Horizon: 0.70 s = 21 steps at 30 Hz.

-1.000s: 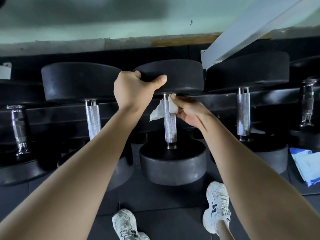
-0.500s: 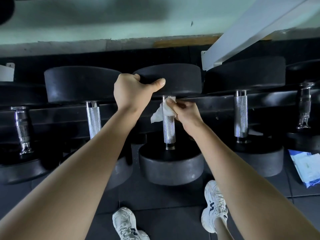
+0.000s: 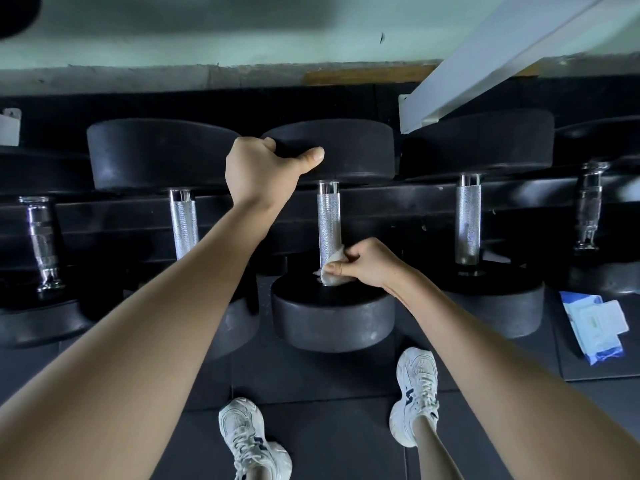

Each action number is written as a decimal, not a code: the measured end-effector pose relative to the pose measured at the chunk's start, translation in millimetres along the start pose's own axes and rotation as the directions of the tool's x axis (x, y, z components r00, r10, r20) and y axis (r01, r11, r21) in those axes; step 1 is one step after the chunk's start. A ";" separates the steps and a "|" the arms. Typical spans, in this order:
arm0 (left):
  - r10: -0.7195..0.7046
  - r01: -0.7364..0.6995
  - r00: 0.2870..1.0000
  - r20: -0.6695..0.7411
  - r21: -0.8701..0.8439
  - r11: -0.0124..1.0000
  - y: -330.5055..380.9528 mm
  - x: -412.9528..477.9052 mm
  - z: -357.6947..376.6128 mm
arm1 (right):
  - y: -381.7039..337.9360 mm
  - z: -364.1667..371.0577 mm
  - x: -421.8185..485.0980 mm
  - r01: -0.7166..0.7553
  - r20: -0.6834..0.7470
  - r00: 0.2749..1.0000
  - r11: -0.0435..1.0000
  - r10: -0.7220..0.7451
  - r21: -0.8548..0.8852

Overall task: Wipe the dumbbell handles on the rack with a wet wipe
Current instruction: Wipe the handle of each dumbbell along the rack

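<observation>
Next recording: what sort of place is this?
Most likely a gym's free-weights area: black dumbbells with knurled steel handles lined up on a rack, and dark, mat-like floor tiles underfoot.

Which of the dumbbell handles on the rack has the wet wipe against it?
The middle handle, third from the left: the right hand holds the wipe at its near end. The other four handles are bare.

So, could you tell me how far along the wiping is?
Done: one stroke down the middle handle; the wet wipe was at its top a second ago. In hand: the right hand pinches it at the bottom end, the left hand gripping the far head. Left: possibly the four other handles; cannot tell.
</observation>
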<state>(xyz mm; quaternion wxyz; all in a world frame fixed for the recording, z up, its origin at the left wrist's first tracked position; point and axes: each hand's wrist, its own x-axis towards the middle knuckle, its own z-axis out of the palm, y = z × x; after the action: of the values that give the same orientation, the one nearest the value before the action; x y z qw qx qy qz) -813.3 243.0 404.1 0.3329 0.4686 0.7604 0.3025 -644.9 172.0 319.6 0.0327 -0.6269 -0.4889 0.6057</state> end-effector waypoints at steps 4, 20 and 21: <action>0.003 -0.002 1.000 -0.001 0.025 1.000 0.9 -0.4 -0.8 | -8.2 -5.6 -1.9 -0.061 0.044 0.997 0.991 0.066 -0.116; -0.020 0.020 1.000 0.019 0.035 0.999 6.4 -2.0 -2.8 | -19.9 -6.6 -4.9 -0.166 0.115 0.981 0.984 0.157 0.070; -0.024 0.023 1.000 0.021 0.031 0.999 6.2 -1.3 -3.2 | -18.7 -7.3 -4.1 -0.166 0.121 0.980 0.983 0.157 0.075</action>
<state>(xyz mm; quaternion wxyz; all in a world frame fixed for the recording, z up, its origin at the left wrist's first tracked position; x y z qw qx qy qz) -812.2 243.7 411.0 0.3371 0.4679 0.7669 0.2817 -648.9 183.0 336.4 -0.0180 -0.6270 -0.4112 0.6614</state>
